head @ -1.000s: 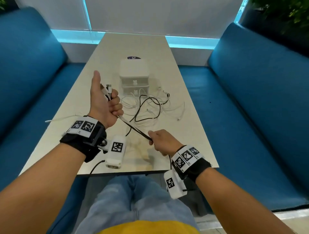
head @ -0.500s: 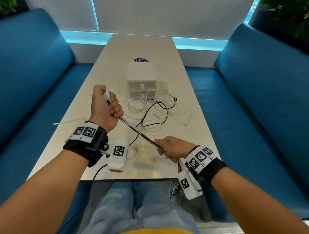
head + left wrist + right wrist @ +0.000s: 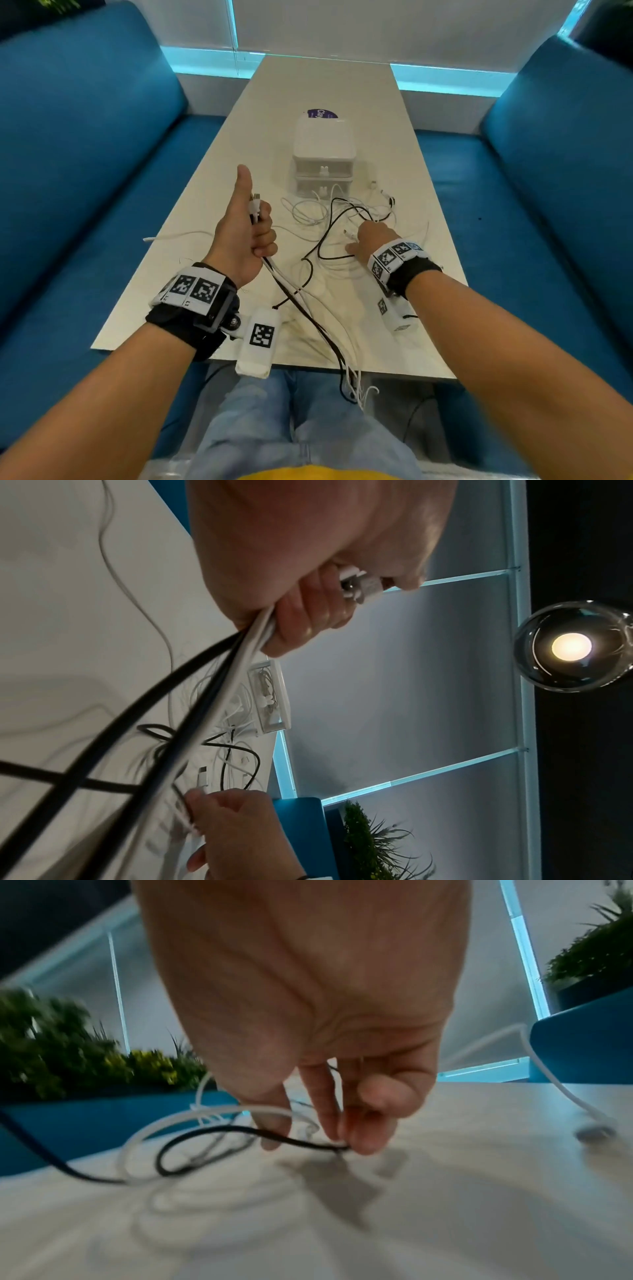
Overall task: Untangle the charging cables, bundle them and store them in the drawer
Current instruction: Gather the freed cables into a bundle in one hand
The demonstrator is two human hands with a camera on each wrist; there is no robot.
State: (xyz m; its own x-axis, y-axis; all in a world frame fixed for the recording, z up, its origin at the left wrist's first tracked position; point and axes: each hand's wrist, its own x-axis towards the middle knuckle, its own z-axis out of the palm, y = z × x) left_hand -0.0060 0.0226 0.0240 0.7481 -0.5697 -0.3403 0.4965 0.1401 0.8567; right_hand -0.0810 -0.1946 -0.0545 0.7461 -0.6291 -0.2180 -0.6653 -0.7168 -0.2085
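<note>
The long white table (image 3: pixel 308 89) holds a small white drawer box (image 3: pixel 323 154) at 12 o'clock. Loose charging cables (image 3: pixel 318 212) lie just before it. The left hand (image 3: pixel 245 233) squeezes a cable bunch (image 3: pixel 291 294). The right hand (image 3: pixel 375 236) pinches the black cable (image 3: pixel 240 1130).

A pale table (image 3: pixel 308 85) bears a white drawer box (image 3: pixel 323 150) and tangled cables (image 3: pixel 329 219) before it.

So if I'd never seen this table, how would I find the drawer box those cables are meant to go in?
Look along the middle of the long pale table between the blue sofas. Just beyond the loose cable tangle stands a small white drawer box. It is the only boxy thing there, with two stacked drawers, each with a tiny white knob.
</note>
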